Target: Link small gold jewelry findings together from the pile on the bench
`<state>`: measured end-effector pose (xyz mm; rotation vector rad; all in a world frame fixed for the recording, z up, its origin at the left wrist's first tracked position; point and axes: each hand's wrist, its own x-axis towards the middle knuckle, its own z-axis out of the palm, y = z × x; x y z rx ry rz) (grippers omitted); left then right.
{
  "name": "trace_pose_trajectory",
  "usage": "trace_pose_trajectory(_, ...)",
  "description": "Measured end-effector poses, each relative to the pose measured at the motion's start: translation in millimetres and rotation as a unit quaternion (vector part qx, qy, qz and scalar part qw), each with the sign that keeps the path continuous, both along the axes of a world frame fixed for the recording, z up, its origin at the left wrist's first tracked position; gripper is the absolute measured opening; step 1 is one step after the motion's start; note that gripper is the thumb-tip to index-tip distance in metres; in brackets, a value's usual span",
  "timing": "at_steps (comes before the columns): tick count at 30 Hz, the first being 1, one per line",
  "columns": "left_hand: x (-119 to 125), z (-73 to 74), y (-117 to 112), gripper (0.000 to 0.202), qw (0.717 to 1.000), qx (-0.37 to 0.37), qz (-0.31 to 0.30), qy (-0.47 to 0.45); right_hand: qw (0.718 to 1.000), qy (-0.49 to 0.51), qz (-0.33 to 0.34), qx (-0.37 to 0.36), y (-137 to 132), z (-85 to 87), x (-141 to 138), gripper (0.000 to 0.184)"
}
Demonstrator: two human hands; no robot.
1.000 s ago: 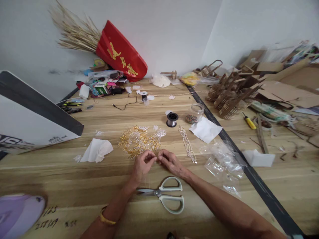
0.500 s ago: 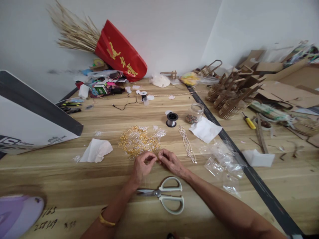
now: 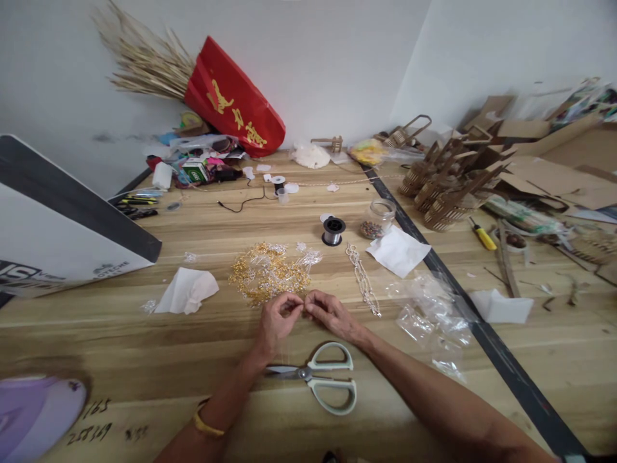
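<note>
My left hand [image 3: 280, 317] and my right hand [image 3: 331, 312] meet fingertip to fingertip over the table, both in a pinch. Whatever is between the fingers is too small to make out. Just beyond them lies a pile of gold and silver beaded strands [image 3: 265, 273]. Below the hands rest scissors [image 3: 332, 379] with pale handles, their blades pointing left near my left wrist. A thin, faint thread seems to hang under my left hand. To the right of the pile are a silver bead chain [image 3: 362, 280] and a black spool of wire [image 3: 332, 231].
A glass jar of beads [image 3: 378, 220], white paper [image 3: 399, 251] and clear plastic bags [image 3: 434, 308] lie to the right. Small woven baskets [image 3: 443, 186] stand behind them. On the left are crumpled paper [image 3: 187, 290], a white box [image 3: 72, 231] and a purple object [image 3: 38, 415].
My pinched fingertips have drawn slightly closer together. The things on the table stay where they were, apart from a tiny shift of the view.
</note>
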<state>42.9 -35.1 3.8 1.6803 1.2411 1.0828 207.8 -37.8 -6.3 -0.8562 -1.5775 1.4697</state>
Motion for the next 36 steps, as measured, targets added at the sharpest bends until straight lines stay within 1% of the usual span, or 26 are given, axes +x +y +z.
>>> trace_pose_trajectory(4, 0.0, -0.8, -0.2, 0.003, 1.000, -0.005, 0.003, -0.002, 1.000, 0.013, 0.005, -0.012, 1.2, -0.5, 0.1, 0.037)
trace_pose_trajectory(7, -0.8, -3.3, 0.4, 0.004, 1.000, 0.009, 0.008, 0.009, 1.000, 0.011, 0.001, -0.023, 1.7, -0.9, 0.1, 0.038)
trace_pose_trajectory(12, -1.1, -4.6, 0.9, 0.007, 0.994, 0.099, -0.004, 0.039, 1.000, 0.007, -0.008, -0.025, 1.9, 0.2, 0.4, 0.040)
trace_pose_trajectory(15, -0.2, -4.3, 0.8, 0.009, 0.991, 0.128, -0.011, 0.045, 1.000, 0.003, -0.012, -0.019, 1.8, 0.8, 0.6, 0.040)
trace_pose_trajectory(19, 0.1, -3.9, 0.1, 0.008, 0.990, 0.127, -0.017, 0.055, 1.000, 0.002, -0.021, -0.021, 1.9, -0.7, 0.3, 0.039)
trace_pose_trajectory(24, -0.2, -1.5, -1.4, 0.008, 0.992, 0.108, -0.022, 0.067, 0.999, 0.016, -0.028, -0.027, 1.9, -1.9, -1.0, 0.040)
trace_pose_trajectory(30, 0.6, 0.3, -2.4, 0.007, 0.992, 0.110, -0.021, 0.055, 0.999, 0.016, -0.032, -0.017, 1.8, -0.5, -1.3, 0.040)
trace_pose_trajectory(36, -0.4, 1.3, -2.0, 0.011, 0.992, 0.113, -0.025, 0.059, 0.999, 0.018, -0.034, -0.025, 1.7, 0.0, -1.5, 0.041)
